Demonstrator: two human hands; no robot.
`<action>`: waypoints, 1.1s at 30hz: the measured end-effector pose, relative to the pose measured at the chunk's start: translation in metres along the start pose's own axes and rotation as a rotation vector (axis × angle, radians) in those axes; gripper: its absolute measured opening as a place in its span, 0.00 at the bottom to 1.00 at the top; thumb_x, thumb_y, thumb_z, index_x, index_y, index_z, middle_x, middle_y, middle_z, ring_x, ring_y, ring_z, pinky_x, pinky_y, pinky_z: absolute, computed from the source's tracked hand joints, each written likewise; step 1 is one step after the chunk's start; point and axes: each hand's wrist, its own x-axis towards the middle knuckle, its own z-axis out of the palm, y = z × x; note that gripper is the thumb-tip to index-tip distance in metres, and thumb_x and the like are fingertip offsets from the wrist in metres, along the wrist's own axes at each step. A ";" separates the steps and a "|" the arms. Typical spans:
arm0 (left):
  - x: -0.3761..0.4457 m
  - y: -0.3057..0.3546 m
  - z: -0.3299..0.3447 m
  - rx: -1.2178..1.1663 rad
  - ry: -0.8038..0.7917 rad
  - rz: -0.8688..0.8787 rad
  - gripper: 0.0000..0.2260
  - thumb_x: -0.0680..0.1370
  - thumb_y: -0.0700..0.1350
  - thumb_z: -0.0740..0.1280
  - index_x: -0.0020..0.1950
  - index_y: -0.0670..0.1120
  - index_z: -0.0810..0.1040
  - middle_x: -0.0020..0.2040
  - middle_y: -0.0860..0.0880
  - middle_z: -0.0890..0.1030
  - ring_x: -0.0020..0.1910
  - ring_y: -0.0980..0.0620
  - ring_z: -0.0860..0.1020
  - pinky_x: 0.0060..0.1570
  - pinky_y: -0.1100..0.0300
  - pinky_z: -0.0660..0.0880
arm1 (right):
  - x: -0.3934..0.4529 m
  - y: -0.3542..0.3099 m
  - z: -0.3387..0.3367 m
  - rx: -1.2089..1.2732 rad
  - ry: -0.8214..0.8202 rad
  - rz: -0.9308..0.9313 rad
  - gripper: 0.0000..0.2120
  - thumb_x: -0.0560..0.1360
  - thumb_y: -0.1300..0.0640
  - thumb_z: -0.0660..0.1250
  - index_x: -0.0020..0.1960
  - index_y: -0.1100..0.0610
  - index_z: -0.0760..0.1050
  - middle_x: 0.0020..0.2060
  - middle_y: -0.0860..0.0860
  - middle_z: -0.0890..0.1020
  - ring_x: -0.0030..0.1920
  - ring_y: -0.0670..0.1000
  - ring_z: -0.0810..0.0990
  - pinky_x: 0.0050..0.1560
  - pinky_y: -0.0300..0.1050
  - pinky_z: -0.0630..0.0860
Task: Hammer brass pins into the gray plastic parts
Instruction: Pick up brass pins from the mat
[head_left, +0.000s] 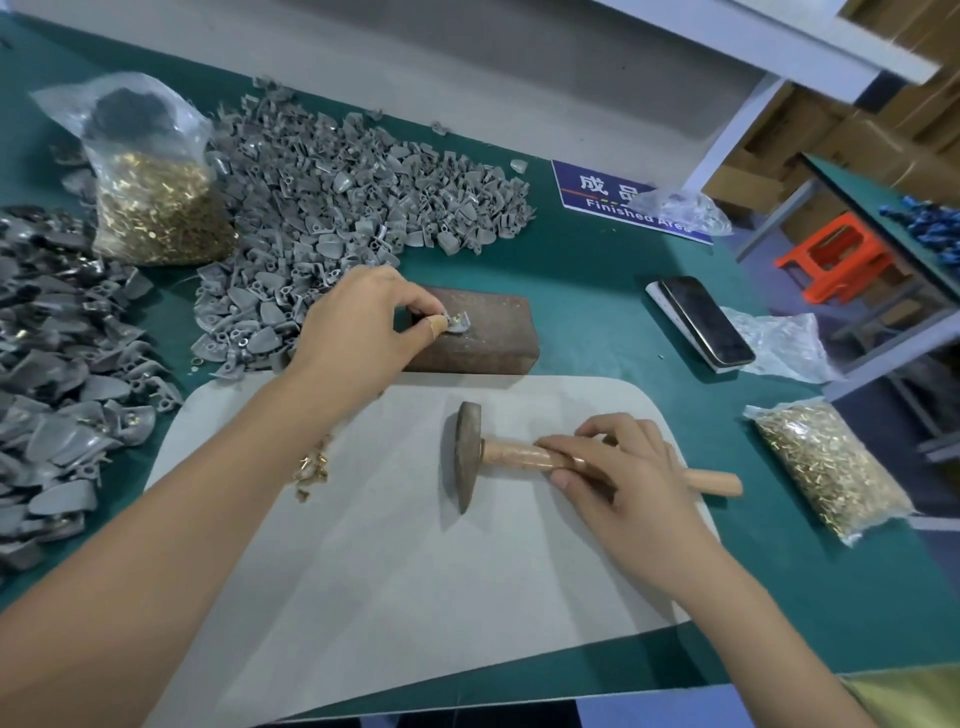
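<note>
On the rusty metal block (470, 332) near the middle of the counter (597, 270), the left hand (358, 327) pinches one gray plastic part (458, 325) between thumb and fingertips, and a brass pin (457, 315) seems to stand in it, though it is too small to be sure how deep. The right hand (623, 467) lies over the wooden handle of the hammer (470, 457), fingers curling round it; the hammer rests flat on the pale mat (415, 571) at the near edge, its head toward the block. The step in hand, as I judge it, is to lift the hammer and drive this pin. To do it well, the part should sit flat on the block with the pin upright, the left fingers kept low and aside from the pin head, and the first blow light, so the pin does not bend or jump away. A few loose pins (311, 470) lie on the mat by the left forearm. Farther out, a heap of gray parts (358, 192) spreads toward the far edge, a second heap (57, 364) lies at the left edge, one bag of pins (156, 208) stands between them, and another bag (826, 467) lies at the right edge.
</note>
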 end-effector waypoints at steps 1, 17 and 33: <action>0.002 0.001 -0.004 -0.023 -0.017 0.010 0.03 0.79 0.54 0.71 0.50 0.59 0.84 0.46 0.58 0.78 0.51 0.53 0.74 0.52 0.48 0.75 | 0.011 -0.005 0.001 0.041 0.016 0.015 0.12 0.78 0.48 0.72 0.61 0.40 0.81 0.52 0.38 0.77 0.55 0.47 0.72 0.57 0.51 0.69; -0.094 -0.054 -0.160 0.166 0.203 -0.052 0.05 0.76 0.50 0.72 0.51 0.54 0.84 0.50 0.57 0.80 0.52 0.56 0.73 0.53 0.62 0.71 | 0.167 -0.218 0.053 0.545 -0.153 -0.450 0.03 0.79 0.52 0.70 0.51 0.46 0.82 0.41 0.41 0.82 0.44 0.47 0.80 0.47 0.54 0.79; -0.168 -0.108 -0.201 0.260 0.351 -0.392 0.08 0.77 0.51 0.72 0.55 0.53 0.84 0.51 0.57 0.79 0.56 0.55 0.73 0.55 0.58 0.72 | 0.175 -0.321 0.109 0.379 -0.347 -0.622 0.06 0.79 0.53 0.70 0.54 0.46 0.84 0.48 0.43 0.82 0.55 0.48 0.77 0.59 0.52 0.75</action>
